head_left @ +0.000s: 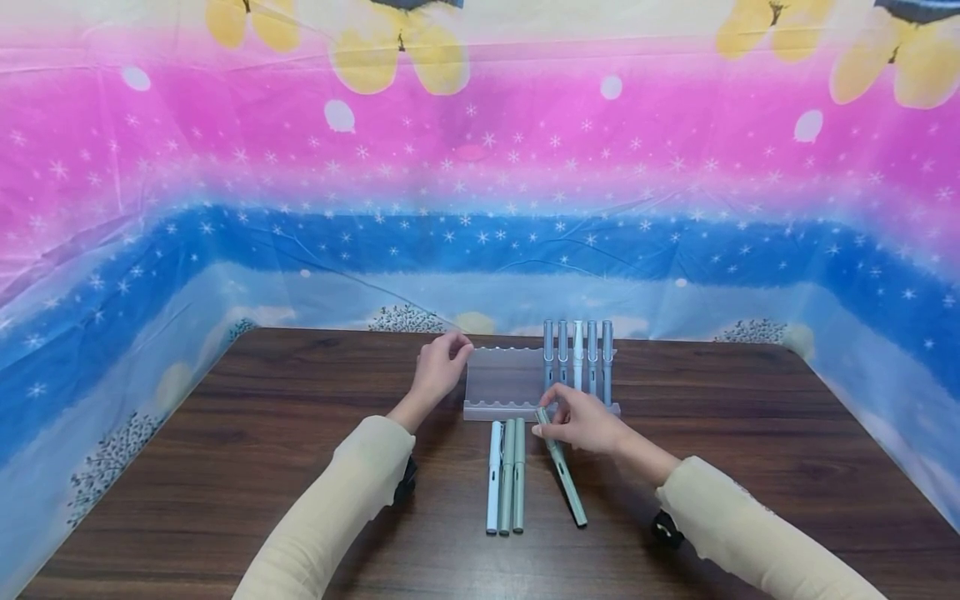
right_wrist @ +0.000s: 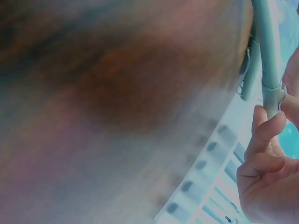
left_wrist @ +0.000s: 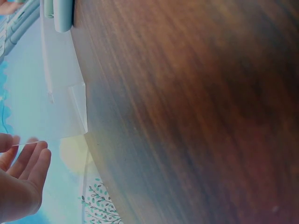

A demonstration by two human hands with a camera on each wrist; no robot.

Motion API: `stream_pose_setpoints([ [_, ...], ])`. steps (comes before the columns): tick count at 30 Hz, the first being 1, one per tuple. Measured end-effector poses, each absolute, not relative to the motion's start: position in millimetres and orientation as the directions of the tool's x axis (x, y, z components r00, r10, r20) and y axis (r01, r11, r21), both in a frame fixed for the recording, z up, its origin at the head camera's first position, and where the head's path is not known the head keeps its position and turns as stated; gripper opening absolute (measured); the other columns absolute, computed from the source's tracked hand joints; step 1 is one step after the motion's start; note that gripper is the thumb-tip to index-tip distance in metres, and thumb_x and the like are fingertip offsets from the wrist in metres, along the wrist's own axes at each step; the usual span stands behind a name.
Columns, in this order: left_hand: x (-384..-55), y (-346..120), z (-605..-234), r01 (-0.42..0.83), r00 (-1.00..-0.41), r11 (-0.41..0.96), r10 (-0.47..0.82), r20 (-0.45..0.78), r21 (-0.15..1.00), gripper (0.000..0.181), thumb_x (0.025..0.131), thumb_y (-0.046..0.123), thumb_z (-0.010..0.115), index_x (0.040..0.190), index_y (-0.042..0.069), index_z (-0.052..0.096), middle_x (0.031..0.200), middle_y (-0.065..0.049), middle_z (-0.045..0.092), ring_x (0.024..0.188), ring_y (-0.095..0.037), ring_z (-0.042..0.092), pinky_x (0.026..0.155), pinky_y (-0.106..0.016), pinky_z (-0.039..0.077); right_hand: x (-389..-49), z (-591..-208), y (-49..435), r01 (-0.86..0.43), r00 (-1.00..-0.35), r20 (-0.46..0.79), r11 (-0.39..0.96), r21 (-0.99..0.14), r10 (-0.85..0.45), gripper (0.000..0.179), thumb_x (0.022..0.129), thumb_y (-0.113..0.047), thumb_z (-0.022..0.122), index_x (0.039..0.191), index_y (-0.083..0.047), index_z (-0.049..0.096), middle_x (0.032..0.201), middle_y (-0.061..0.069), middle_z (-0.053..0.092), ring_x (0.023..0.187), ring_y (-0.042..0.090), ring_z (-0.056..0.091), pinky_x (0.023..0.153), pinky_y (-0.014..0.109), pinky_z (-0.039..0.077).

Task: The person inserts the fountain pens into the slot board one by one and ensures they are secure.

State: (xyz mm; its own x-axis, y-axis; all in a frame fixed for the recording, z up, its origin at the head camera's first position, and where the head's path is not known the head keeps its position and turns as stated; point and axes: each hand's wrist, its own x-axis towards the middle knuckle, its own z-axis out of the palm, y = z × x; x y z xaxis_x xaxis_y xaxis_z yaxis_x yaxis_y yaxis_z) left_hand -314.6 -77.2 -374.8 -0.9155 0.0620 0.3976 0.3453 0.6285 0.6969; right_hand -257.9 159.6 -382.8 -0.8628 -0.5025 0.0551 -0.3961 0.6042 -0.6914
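Note:
A clear pen rack (head_left: 501, 379) with notched edges stands toward the back of the table. My left hand (head_left: 441, 368) pinches its upper left side edge between thumb and fingers, as the left wrist view shows. With thumb and fingertips, my right hand (head_left: 583, 422) holds a green pen (head_left: 567, 485) by its clip end, in front of the rack. That pen slants, its other end pointing toward me. Left of it, a pale blue pen (head_left: 493, 492) and two green pens (head_left: 513, 487) lie side by side. Several pens (head_left: 562, 354), blue-grey and one pale, lean upright in the rack's right half.
The dark wooden table (head_left: 675, 533) extends around the rack on all sides. Behind it hangs a patterned cloth (head_left: 480, 242), which also runs along the left and right sides.

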Motion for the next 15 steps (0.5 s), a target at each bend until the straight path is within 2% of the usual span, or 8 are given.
stream_pose_setpoints([
  [15,-315,-77,-376,0.344,-0.915,0.636,0.062,0.399,0.691,0.013,0.089,0.017,0.052,0.092,0.007,0.061,0.089,-0.005,0.062,0.078,-0.019,0.056,0.075,-0.036,0.041,-265,-365,162,-0.442,-0.868,0.176,0.562,-0.699,-0.464,0.034,0.08,-0.028,0.065,0.104,-0.012,0.047,0.069,-0.001,0.057,0.054,0.024,0.054,0.047,0.032,0.043],
])
